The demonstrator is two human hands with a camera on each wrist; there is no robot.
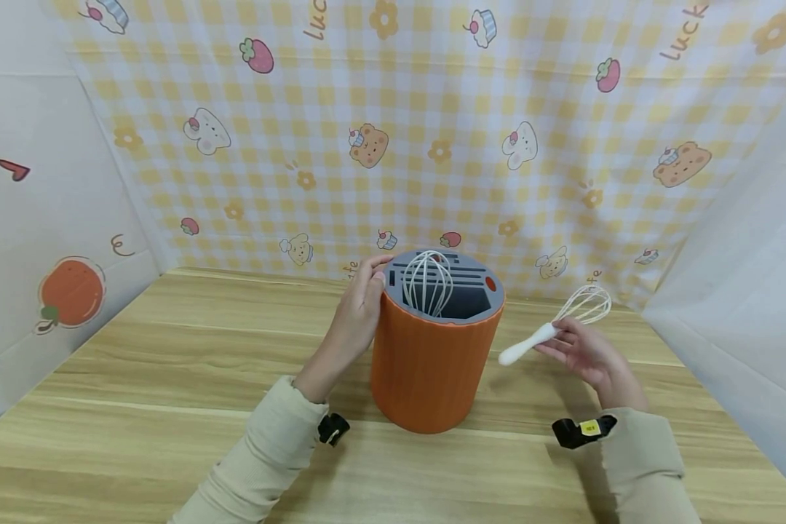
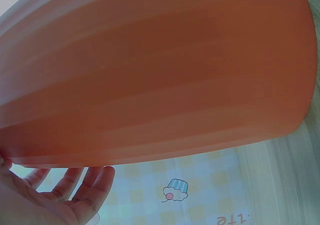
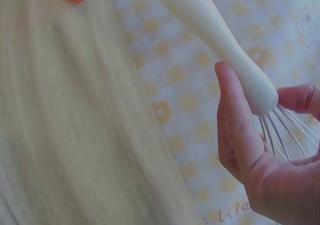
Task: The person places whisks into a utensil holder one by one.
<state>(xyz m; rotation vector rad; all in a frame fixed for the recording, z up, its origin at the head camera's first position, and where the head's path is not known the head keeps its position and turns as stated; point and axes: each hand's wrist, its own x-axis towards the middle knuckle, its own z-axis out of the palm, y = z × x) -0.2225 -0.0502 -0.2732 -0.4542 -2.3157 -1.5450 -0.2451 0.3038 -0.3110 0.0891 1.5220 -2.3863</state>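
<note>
An orange cylindrical utensil holder (image 1: 432, 371) with a grey slotted top stands upright on the table. My left hand (image 1: 359, 302) rests against its upper left side, by the rim. In the left wrist view, the left fingers (image 2: 92, 192) touch the holder's wall without wrapping round it. A white whisk (image 1: 427, 282) sits in the large compartment, wires up; its handle is hidden inside. To the right of the holder, my right hand (image 1: 589, 356) pinches another white whisk (image 1: 527, 345) where handle meets wires. This whisk is tilted, handle end toward the holder, wires pointing up and right.
The wood-grain table (image 1: 170, 378) extends to both sides of the holder. Behind it hangs a yellow checked cloth (image 1: 432, 109) with cartoon prints, close to the holder. White cloth (image 1: 747, 255) borders the right side, and more hangs at the left.
</note>
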